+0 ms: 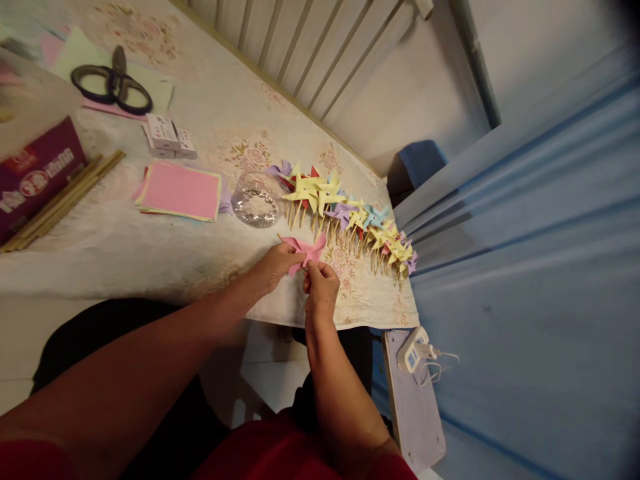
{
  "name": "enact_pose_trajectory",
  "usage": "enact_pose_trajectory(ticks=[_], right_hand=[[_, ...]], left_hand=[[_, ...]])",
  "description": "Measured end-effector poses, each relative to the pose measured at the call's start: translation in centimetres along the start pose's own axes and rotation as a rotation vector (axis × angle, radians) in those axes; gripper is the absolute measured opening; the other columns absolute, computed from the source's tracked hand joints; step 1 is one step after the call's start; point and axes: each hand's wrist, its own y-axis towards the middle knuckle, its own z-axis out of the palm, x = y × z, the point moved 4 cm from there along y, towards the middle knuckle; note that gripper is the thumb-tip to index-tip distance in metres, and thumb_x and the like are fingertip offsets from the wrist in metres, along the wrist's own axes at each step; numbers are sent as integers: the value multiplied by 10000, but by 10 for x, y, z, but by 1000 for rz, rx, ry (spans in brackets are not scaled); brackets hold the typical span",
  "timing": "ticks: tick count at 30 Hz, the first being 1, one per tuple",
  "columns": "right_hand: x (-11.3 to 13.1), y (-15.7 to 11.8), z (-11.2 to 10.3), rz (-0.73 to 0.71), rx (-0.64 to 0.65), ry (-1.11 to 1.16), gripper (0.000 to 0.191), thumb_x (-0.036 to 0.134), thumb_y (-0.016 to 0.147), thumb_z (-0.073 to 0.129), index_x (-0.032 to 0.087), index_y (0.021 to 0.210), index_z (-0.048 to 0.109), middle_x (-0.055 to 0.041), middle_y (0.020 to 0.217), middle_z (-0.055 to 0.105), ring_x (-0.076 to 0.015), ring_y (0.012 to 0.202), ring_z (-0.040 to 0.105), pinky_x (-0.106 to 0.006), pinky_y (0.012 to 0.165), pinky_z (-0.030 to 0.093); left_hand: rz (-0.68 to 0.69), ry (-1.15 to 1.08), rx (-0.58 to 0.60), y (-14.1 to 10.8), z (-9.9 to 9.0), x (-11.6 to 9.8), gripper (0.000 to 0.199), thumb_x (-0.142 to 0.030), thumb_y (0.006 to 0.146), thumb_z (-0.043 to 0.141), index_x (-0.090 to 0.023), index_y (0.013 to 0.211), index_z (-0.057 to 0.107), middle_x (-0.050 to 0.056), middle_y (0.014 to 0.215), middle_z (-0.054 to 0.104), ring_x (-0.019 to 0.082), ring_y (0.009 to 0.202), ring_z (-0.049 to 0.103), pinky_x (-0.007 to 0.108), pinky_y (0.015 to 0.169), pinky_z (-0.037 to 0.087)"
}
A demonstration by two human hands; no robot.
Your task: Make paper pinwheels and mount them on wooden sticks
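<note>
A pink paper pinwheel [314, 250] is held between both hands just above the front part of the table. My left hand [277, 265] is closed on its left side, with the tip of a thin wooden stick [281, 237] showing beyond the fingers. Fingers and thumb of my right hand [321, 280] pinch the pinwheel's lower edge near its middle. Behind them, a clear round tub [255, 200] holds small shiny metal pins. Finished-looking pinwheels [345, 212] in yellow, purple, blue and red lie in a row to the right, their sticks pointing toward me.
A stack of coloured paper [180, 190] lies left of the tub. Beyond it are small white boxes [167, 133] and black-handled scissors [117, 87] on paper sheets. Wooden sticks [65, 200] rest beside a purple box [40, 173]. A power strip [414, 348] sits on a stool at right.
</note>
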Motion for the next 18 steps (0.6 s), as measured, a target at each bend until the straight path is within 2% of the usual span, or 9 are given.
enact_pose_trajectory(ticks=[6, 18], right_hand=[[1, 1, 1, -3, 3, 59, 244, 380, 735, 673, 200, 636, 541, 102, 416, 432, -65, 375, 309, -230, 404, 193], [-2, 5, 0, -32, 5, -6, 286, 388, 757, 661, 216, 608, 488, 90, 442, 435, -76, 401, 327, -236, 417, 220]], left_hand=[[4, -8, 24, -2, 3, -5, 188, -317, 606, 659, -164, 617, 551, -39, 578, 496, 91, 557, 398, 246, 554, 276], [-14, -39, 30, 0, 2, 0, 202, -318, 628, 683, -154, 660, 571, -37, 598, 501, 88, 559, 408, 247, 558, 273]])
